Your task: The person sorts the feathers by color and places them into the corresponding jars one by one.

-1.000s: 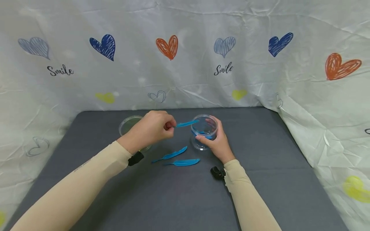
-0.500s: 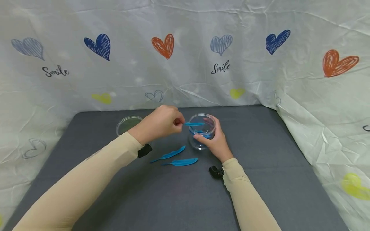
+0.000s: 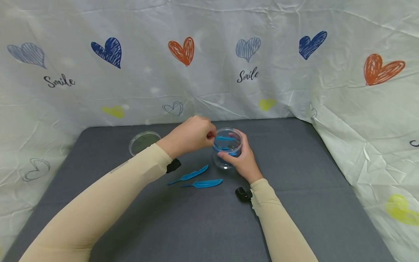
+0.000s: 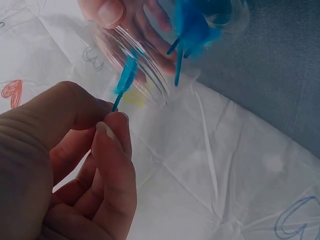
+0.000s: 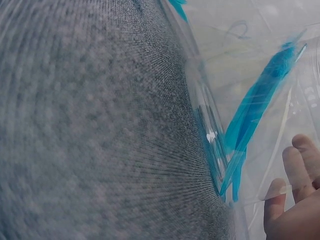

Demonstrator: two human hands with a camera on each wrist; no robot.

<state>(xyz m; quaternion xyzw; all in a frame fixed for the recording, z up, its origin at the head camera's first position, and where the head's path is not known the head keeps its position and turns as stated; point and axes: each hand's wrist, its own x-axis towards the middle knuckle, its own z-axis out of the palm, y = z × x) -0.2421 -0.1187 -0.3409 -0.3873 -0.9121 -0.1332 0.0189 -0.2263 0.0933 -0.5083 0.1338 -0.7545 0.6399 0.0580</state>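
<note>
Between thumb and forefinger, my left hand [image 3: 193,134] pinches the quill end of a blue feather [image 4: 127,76]. The feather's vane reaches over the mouth of a clear jar [image 3: 224,165], past its rim. My right hand [image 3: 243,160] grips this jar from its right side, thumb at the front. More blue feathers [image 5: 260,102] are inside the jar, leaning against its wall in the right wrist view. Two loose blue feathers, one at a slant [image 3: 190,175] and one lying nearly level [image 3: 207,183], rest on the table in front of the jar.
A round clear lid or dish [image 3: 133,145] lies at the back left of the grey table [image 3: 203,225], partly hidden behind my left forearm. White cloth [image 3: 209,83] printed with hearts hangs behind the table and along its right side.
My left hand has moved right, carrying the feather from beside the jar to over its mouth. The right hand keeps hold of the jar. The whole view has shifted slightly.
</note>
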